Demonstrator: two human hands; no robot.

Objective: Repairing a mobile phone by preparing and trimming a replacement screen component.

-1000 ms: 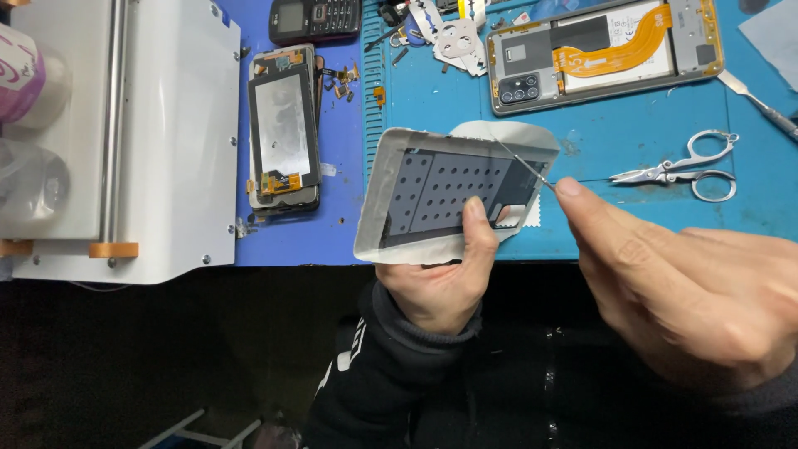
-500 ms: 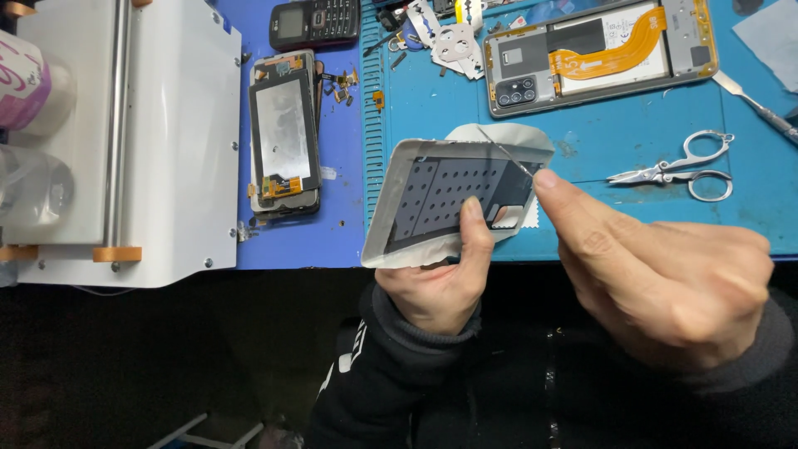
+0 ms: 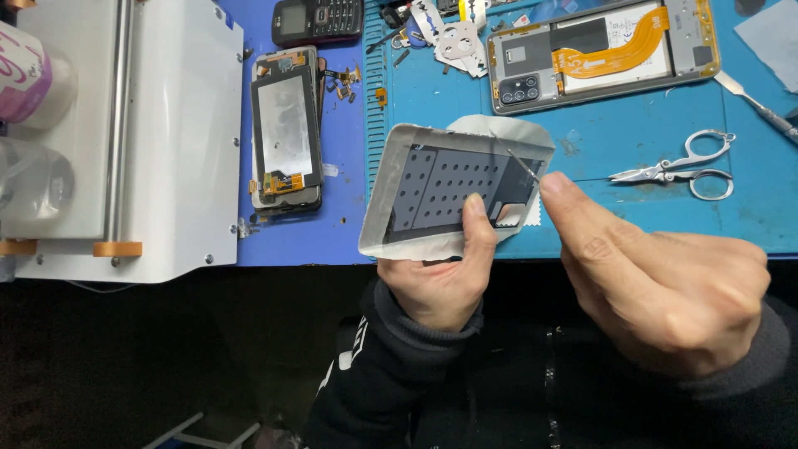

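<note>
Left hand (image 3: 440, 283) pinches the dark dotted panel (image 3: 453, 195) with its pale film border, raised over the bench's near edge. Right hand (image 3: 657, 283) pinches thin tweezers (image 3: 524, 165) at its right corner. Looks light, thin, bendy: best gripped by the edges.

I see a matt dark panel (image 3: 453, 193) w/ pale paper-like backing, shiny metal scissors (image 3: 677, 166), smooth blue rubbery mat (image 3: 632, 125).
</note>
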